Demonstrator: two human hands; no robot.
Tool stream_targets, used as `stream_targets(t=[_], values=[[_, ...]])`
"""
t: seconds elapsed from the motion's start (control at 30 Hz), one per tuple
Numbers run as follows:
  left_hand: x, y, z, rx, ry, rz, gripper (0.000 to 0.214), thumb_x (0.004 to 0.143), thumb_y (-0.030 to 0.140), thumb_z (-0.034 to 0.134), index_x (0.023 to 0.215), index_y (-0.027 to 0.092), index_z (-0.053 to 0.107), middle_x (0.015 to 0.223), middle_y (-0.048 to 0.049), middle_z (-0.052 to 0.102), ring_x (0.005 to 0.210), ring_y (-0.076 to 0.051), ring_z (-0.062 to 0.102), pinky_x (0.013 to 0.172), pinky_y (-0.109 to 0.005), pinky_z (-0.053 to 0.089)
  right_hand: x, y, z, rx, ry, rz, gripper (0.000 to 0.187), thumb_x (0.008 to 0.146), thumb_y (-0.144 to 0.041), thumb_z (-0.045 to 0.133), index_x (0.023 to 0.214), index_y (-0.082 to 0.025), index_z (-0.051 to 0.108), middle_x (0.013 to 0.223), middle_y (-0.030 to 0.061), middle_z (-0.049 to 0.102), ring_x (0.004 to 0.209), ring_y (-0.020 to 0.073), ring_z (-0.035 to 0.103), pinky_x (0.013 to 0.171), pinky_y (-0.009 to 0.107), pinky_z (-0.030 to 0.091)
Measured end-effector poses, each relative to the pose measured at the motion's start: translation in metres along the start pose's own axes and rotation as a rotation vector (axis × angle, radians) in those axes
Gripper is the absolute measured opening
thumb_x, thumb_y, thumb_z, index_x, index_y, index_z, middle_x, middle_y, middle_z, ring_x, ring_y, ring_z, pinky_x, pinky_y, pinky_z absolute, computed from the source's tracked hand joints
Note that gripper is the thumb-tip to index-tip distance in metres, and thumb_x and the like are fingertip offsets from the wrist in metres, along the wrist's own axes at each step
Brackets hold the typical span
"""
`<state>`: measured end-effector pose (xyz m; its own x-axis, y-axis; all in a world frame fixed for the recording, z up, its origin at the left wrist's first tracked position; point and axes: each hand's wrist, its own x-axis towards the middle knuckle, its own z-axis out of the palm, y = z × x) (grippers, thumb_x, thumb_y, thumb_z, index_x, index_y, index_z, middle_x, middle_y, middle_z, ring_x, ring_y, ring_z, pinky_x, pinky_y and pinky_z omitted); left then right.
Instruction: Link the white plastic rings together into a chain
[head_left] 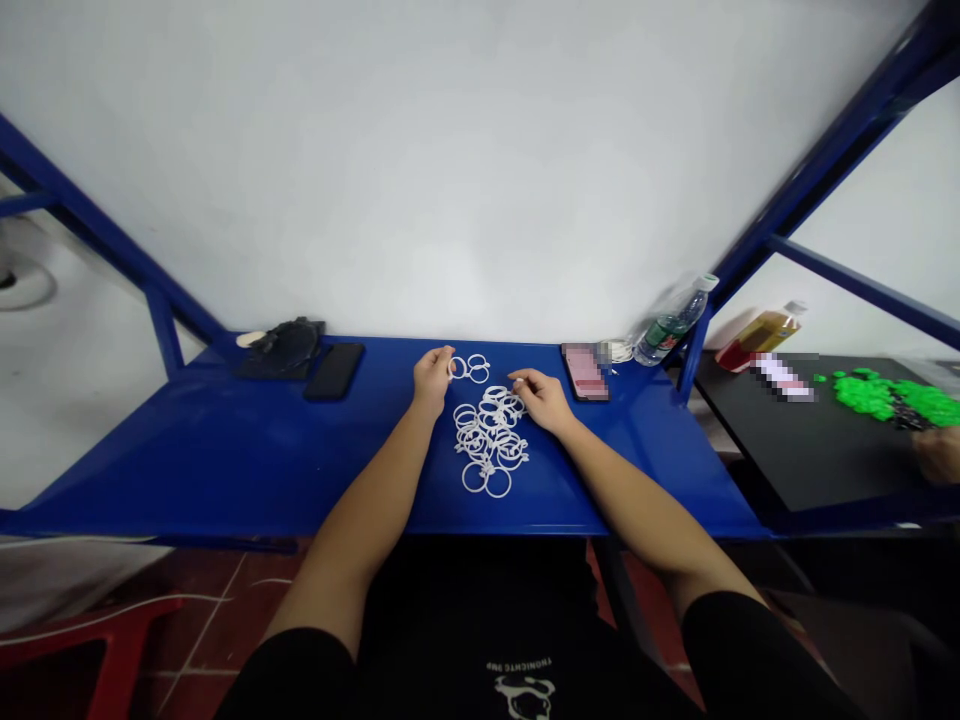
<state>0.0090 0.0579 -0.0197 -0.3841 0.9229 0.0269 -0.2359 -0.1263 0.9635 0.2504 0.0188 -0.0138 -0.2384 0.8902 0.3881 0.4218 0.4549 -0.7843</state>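
My left hand [433, 380] pinches a white plastic ring [457, 368] between thumb and fingertips, above the blue table. Joined to or touching that ring are other white rings [478, 374] with small knobs on their edges. To the right, my right hand [543, 400] is bent over the upper edge of a pile of white rings [487, 440]. A small white piece shows at its thumb and fingertips, seemingly part of a ring. The pile lies between my forearms, its rings overlapping, several with small knobs.
The blue table [225, 450] bears a dark phone [334, 371], a black bag-like item [289, 345], a lit phone [586, 372], a white cable [619, 350] and a water bottle [675, 322]. On the neighbouring black table [780, 450] lie green pieces [866, 395], near another person's hand [941, 452].
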Motion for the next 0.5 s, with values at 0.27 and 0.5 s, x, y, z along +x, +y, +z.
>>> stream_targets(t=[0.27,0.5], values=[[-0.0035,0.008,0.0019,-0.254,-0.089,-0.059,0.056,0.066,0.023,0.087,0.117,0.02,0.064,0.096,-0.001,0.072,0.054,-0.003,0.049,0.051,-0.018,0.038,0.0004,-0.0005,-0.0012,0.005,0.002,0.013,0.034,0.098,-0.041,0.055,0.117,-0.022,0.075,0.084,0.0037,0.078,0.067,0.018,0.068,0.066,0.03,0.053],[-0.0014,0.0028,0.0031,-0.184,-0.049,-0.06,0.042,0.077,0.035,0.08,0.111,0.016,0.064,0.086,-0.0032,0.076,0.044,-0.003,0.044,0.044,-0.018,0.032,0.0009,-0.0036,-0.003,0.035,0.002,0.02,0.031,0.098,-0.038,0.052,0.107,-0.021,0.076,0.084,0.0038,0.077,0.073,0.0187,0.07,0.07,0.03,0.054]])
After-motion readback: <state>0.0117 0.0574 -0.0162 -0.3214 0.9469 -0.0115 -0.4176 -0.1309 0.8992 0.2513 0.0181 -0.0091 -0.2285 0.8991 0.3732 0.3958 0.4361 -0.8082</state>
